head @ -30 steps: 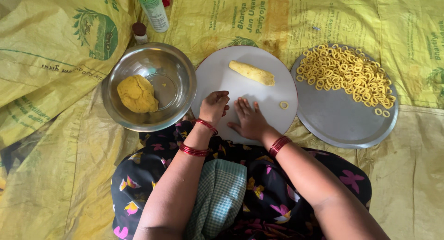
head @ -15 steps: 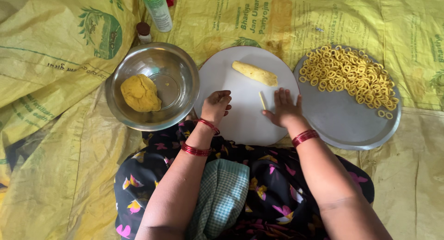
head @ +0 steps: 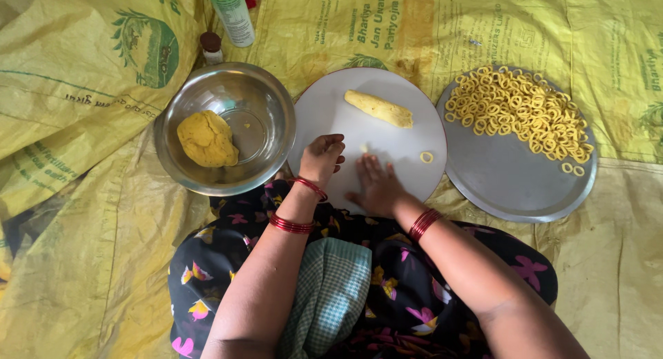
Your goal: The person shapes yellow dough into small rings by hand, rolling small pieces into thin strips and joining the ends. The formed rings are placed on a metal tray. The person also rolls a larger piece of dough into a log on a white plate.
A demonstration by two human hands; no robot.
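Nearest the camera lies the person's lap, covered in a dark floral cloth (head: 407, 290) with a green checked cloth (head: 328, 297) draped over it. Both forearms reach forward from here, each wrist ringed with red bangles (head: 423, 224).

The left hand (head: 322, 158) rests at the near-left edge of a round white board (head: 407, 141), fingers curled loosely inward; whether it pinches anything I cannot tell. The right hand (head: 376, 186) lies flat on the board beside it, palm down and fingers spread, pressing on the surface. A small piece of dough (head: 364, 148) peeks out just beyond its fingertips, between the two hands. The hands are close together but not touching.

A little to the right on the board sits one finished dough ring (head: 427, 156). Farther up the board lies a thick yellow dough roll (head: 379, 109), tilted slightly.

Left of the board stands a steel bowl (head: 262, 124) holding a lump of yellow dough (head: 206, 138) against its left side. Right of the board, a flat steel plate (head: 518, 186) carries a heap of dough rings (head: 521, 110) across its far half.

Beyond the bowl stand a small brown-capped bottle (head: 211, 48) and a taller green-and-white bottle (head: 231, 13). Everything rests on yellow printed sacking (head: 83, 248)
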